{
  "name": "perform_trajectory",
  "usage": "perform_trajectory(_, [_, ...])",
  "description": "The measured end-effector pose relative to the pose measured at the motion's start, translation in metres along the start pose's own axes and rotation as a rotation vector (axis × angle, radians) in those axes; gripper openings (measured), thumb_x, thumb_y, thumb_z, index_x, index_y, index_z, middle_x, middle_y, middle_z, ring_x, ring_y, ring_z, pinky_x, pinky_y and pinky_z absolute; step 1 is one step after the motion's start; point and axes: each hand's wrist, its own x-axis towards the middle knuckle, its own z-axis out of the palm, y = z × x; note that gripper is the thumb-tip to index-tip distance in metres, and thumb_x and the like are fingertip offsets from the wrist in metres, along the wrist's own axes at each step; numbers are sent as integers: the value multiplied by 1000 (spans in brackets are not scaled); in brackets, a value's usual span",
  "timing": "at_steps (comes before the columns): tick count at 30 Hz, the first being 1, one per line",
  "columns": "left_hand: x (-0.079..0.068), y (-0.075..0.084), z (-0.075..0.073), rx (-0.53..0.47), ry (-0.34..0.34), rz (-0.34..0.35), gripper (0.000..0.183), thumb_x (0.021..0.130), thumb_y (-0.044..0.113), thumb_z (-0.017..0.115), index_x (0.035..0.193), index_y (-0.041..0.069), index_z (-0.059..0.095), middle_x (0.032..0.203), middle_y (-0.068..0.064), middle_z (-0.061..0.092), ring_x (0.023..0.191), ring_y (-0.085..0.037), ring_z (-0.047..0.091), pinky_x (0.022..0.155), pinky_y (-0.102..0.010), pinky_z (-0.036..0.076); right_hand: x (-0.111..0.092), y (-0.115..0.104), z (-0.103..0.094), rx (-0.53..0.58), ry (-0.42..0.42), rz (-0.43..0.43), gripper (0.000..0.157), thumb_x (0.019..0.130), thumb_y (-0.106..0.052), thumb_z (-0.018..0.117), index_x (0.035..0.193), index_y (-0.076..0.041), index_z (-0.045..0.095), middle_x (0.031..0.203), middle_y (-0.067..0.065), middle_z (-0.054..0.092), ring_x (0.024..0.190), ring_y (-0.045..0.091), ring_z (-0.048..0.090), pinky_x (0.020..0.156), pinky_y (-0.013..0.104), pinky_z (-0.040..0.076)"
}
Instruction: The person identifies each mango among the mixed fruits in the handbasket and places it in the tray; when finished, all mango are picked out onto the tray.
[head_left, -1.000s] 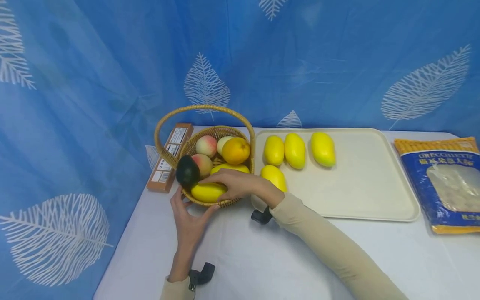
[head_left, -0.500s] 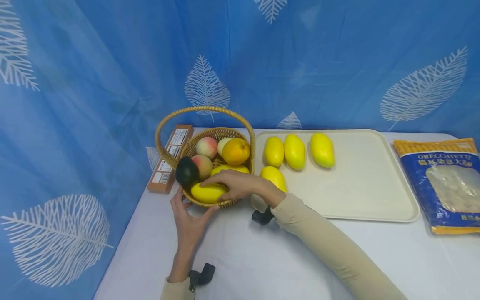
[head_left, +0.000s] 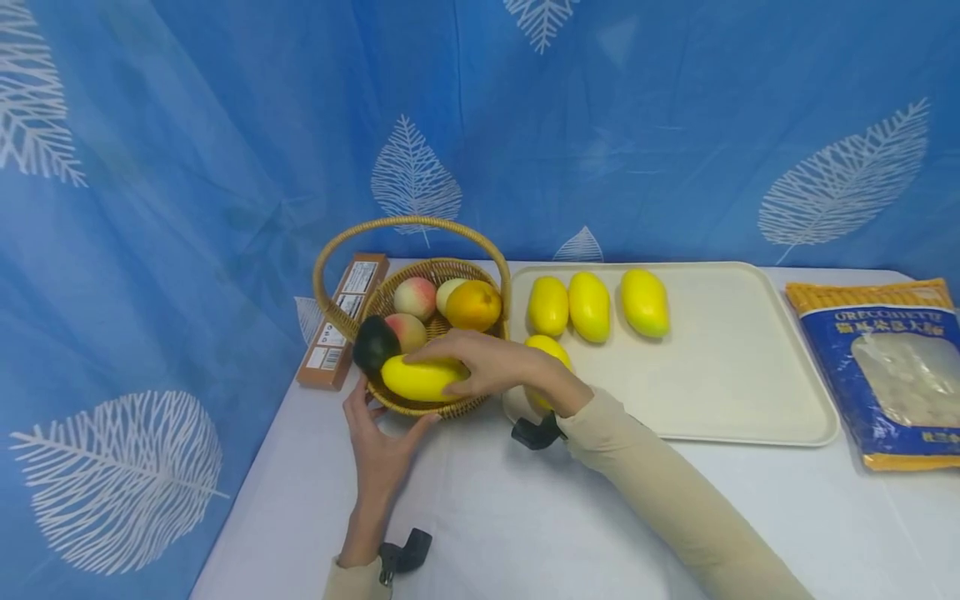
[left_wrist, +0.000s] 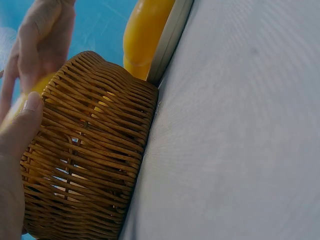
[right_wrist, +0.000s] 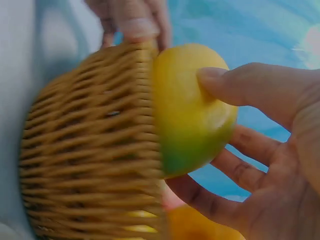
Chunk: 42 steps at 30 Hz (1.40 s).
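Observation:
A wicker basket [head_left: 467, 407] with a tall arched handle stands on the white-covered table. My left hand [head_left: 381, 446] holds its near side, the thumb [left_wrist: 31, 107] lying at the rim in the left wrist view. My right hand [head_left: 495, 362] grips a yellow mango [head_left: 420, 379] between thumb and fingers at the basket's near rim; the right wrist view shows its green end. Also in the basket are a dark green avocado [head_left: 375, 343], two peaches [head_left: 415, 297], a pale fruit [head_left: 447, 292] and an orange-yellow fruit [head_left: 474, 306]. The right hand hides the other yellow fruit lying behind the mango.
Right of the basket lies a cream tray [head_left: 735, 358] bearing several yellow mangoes [head_left: 589, 306]. A blue and yellow pasta bag [head_left: 885, 375] sits at the far right. Behind the basket's left side is a long brown box [head_left: 341, 321]. A blue leaf-patterned curtain [head_left: 600, 150] backs the table.
The right hand has risen slightly and shifted right with the mango, which shows more of its surface. The left hand has stayed on the basket.

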Motion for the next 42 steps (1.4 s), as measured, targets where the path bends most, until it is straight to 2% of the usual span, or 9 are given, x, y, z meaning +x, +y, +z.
perform_trajectory(4, [0, 0, 0, 2, 0, 2, 109, 66, 21, 91, 153, 10, 26, 141, -19, 37, 122, -29, 44, 91, -39, 43, -13, -2, -10, 36, 83, -15, 58, 89, -13, 70, 144, -14, 49, 146, -1, 51, 137, 20, 43, 117, 37, 32])
perform_trajectory(8, [-1, 1, -1, 8, 3, -4, 110, 65, 21, 92, 152, 4, 26, 139, -24, 37, 122, -34, 45, 92, -37, 42, -22, -1, -12, 61, 126, 1, 59, 89, -15, 71, 144, -15, 49, 147, -2, 50, 136, 20, 43, 115, 38, 34])
perform_trajectory(16, [-2, 1, 0, -1, 1, -11, 109, 66, 21, 91, 152, 4, 26, 138, -25, 37, 121, -35, 46, 91, -38, 42, -29, 6, -7, 79, 195, 60, 60, 89, -19, 72, 144, -20, 49, 148, -2, 49, 134, 20, 45, 99, 34, 49])
perform_trajectory(24, [-2, 2, 1, -6, -5, -22, 109, 66, 21, 91, 152, 3, 26, 138, -24, 36, 122, -35, 45, 92, -39, 42, -32, 12, -2, 69, 208, 48, 58, 90, -16, 71, 144, -17, 49, 148, 1, 48, 138, 20, 42, 110, 36, 41])
perform_trajectory(27, [-2, 3, 1, -8, -6, -21, 109, 66, 21, 91, 152, 4, 26, 138, -24, 36, 122, -35, 45, 92, -39, 42, -35, 7, -4, 55, 229, 42, 57, 90, -17, 71, 143, -18, 50, 148, 2, 48, 137, 22, 43, 101, 35, 48])
perform_trajectory(30, [-2, 3, 1, 0, -3, -17, 108, 67, 22, 91, 152, 4, 26, 138, -24, 37, 122, -35, 45, 92, -39, 42, -40, 0, -9, 43, 253, 42, 55, 90, -19, 71, 142, -20, 52, 147, 1, 49, 136, 21, 44, 96, 34, 51])
perform_trajectory(34, [-2, 3, 0, 2, -1, -26, 108, 67, 22, 91, 152, 4, 26, 139, -22, 37, 123, -32, 45, 92, -38, 42, -50, -8, -15, 28, 290, 55, 54, 91, -23, 70, 142, -23, 52, 145, 0, 50, 132, 20, 46, 101, 38, 48])
perform_trajectory(40, [-2, 3, 0, -14, 4, -37, 109, 66, 21, 91, 152, 4, 26, 139, -22, 37, 123, -31, 45, 92, -34, 41, -78, -6, -22, 12, 391, 113, 53, 91, -23, 71, 141, -27, 54, 145, 5, 47, 120, 23, 52, 84, 37, 54])
perform_trajectory(42, [-2, 3, 1, -13, 4, -35, 109, 66, 21, 92, 152, 4, 26, 139, -22, 37, 123, -32, 45, 92, -35, 41, -93, -3, -24, 1, 433, 130, 54, 90, -21, 72, 141, -25, 54, 145, 7, 47, 120, 24, 53, 83, 36, 55])
